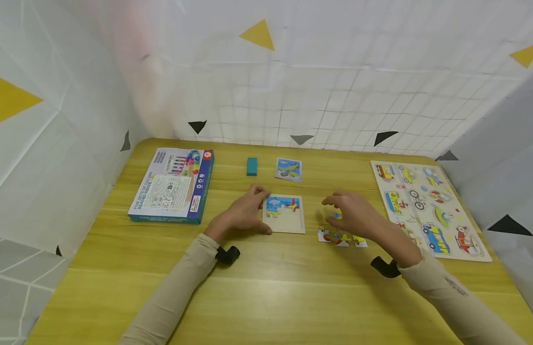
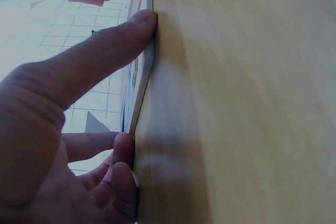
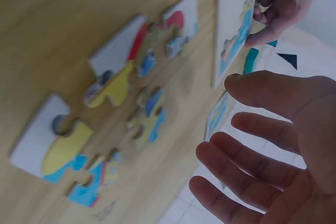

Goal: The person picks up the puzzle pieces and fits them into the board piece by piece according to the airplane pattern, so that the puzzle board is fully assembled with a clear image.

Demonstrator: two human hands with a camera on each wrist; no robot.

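My left hand (image 1: pixel 245 211) holds a small square jigsaw tray (image 1: pixel 288 225) by its left side, thumb at the near corner and fingers curled at the far one. Blue sky pieces and a red-and-yellow piece fill the tray's upper part; bare wood shows below. Over several loose jigsaw pieces (image 1: pixel 360 241) right of the tray hovers my right hand (image 1: pixel 354 215), its fingers spread and relaxed with nothing between them. In the right wrist view, the loose pieces (image 3: pixel 118 48) lie face up, white, yellow, red and blue, apart from the fingers (image 3: pixel 252 161).
Behind the tray lie a picture card (image 1: pixel 289 169) of a plane and a teal block (image 1: pixel 251 166). A beaded-column boxed set (image 1: pixel 171 187) is at the left. At the right lies a wooden vehicle puzzle board (image 1: pixel 453 225). White sheeting (image 1: pixel 232 96) encloses the table's back and sides.
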